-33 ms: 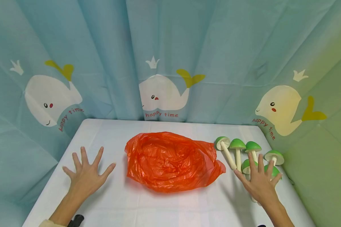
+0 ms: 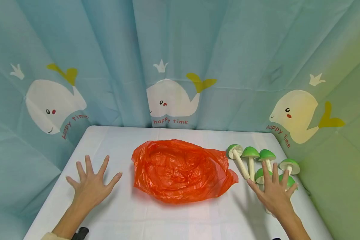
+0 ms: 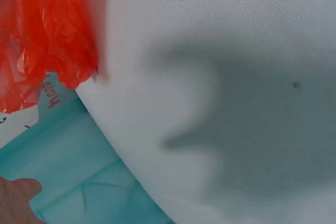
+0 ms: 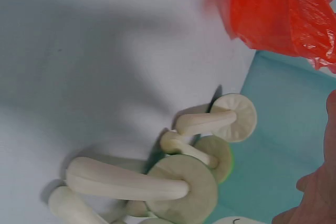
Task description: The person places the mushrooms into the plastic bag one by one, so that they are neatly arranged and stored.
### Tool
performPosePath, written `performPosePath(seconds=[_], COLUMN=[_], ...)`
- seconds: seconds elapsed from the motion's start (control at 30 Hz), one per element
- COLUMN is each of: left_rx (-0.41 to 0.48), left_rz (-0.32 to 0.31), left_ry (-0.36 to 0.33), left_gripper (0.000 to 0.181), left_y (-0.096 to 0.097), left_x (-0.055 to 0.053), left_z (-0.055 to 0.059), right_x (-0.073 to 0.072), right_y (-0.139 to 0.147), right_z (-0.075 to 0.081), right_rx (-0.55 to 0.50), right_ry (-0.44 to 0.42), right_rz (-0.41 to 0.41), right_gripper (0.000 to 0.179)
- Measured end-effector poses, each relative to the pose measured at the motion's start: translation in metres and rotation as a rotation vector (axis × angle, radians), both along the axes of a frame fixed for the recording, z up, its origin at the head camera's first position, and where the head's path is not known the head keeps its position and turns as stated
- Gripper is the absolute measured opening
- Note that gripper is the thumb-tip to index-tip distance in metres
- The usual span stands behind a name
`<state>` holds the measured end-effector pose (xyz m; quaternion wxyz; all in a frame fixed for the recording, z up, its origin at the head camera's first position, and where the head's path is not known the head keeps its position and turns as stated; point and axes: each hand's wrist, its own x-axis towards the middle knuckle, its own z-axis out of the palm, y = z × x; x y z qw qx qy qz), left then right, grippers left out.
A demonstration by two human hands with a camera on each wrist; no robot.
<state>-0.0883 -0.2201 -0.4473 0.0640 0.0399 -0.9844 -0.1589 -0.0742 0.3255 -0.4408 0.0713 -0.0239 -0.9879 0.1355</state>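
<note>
A crumpled red plastic bag [image 2: 180, 173] lies in the middle of the white table, its mouth spread upward. To its left, my left hand [image 2: 91, 190] hovers over the table with fingers spread, holding nothing. On the right, my right hand [image 2: 276, 196] is held with fingers spread above a group of toy mushrooms [image 2: 251, 152] with green caps and white stems, partly hiding several of them. The right wrist view shows the mushrooms [image 4: 181, 187] from below their caps, lying on the table, with part of the right hand [image 4: 317, 182] at the edge.
The white table [image 2: 114, 140] ends at a pale blue curtain [image 2: 246, 50] printed with whales, which stands behind and along both sides. A small black object [image 2: 81, 232] shows beside the left wrist. The hands cast shadows on the tabletop.
</note>
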Motion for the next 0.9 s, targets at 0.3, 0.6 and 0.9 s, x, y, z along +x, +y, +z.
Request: performPosePath(seconds=[0.3,0.6,0.9], left_rx=[0.006,0.09,0.317], left_rz=[-0.018,0.004,-0.004], left_ry=[0.021,-0.025,-0.021], left_gripper=[0.084,0.082,0.075], left_y=[0.003,0.008,0.016], left_x=[-0.002,0.0,-0.001], left_z=[-0.007,-0.004,-0.001], right_x=[0.002,-0.002,-0.012], right_y=[0.003,0.002,-0.001], right_z=[-0.002,-0.004,-0.016], right_rx=[0.009,-0.015,-0.142], right_ry=[0.018,0.027,0.299], right_rz=[0.005,0.006,0.048], right_gripper=[0.091,0.092,0.077])
